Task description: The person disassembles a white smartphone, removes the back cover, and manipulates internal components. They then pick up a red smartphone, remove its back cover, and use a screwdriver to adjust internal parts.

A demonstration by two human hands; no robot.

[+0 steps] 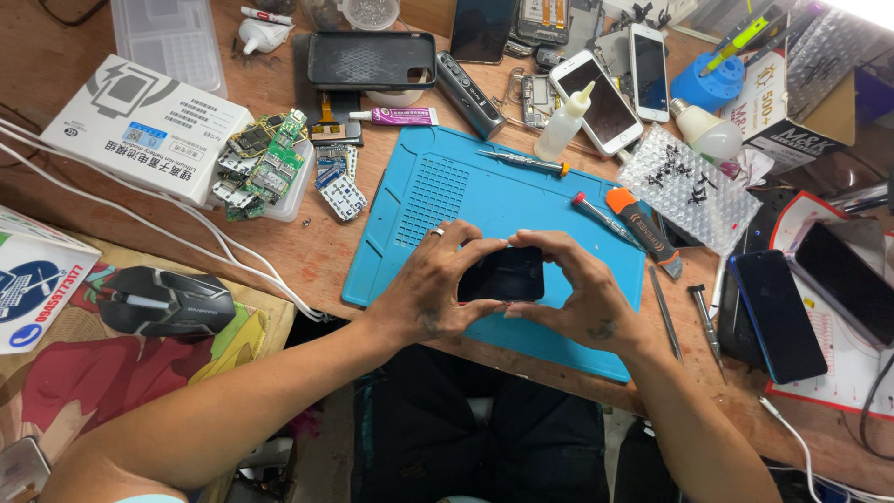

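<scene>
Over one blue mat (521, 200), two hands, left (430, 293) and right (582, 296), each grip pinching one black phone (501, 275).

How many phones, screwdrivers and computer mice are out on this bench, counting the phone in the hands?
Phones: 5 (black one held by both hands, two white-framed, dark blue, black at right edge)
Screwdrivers: 2 (orange tip, red tip)
Computer mice: 1
Total: 8
</scene>
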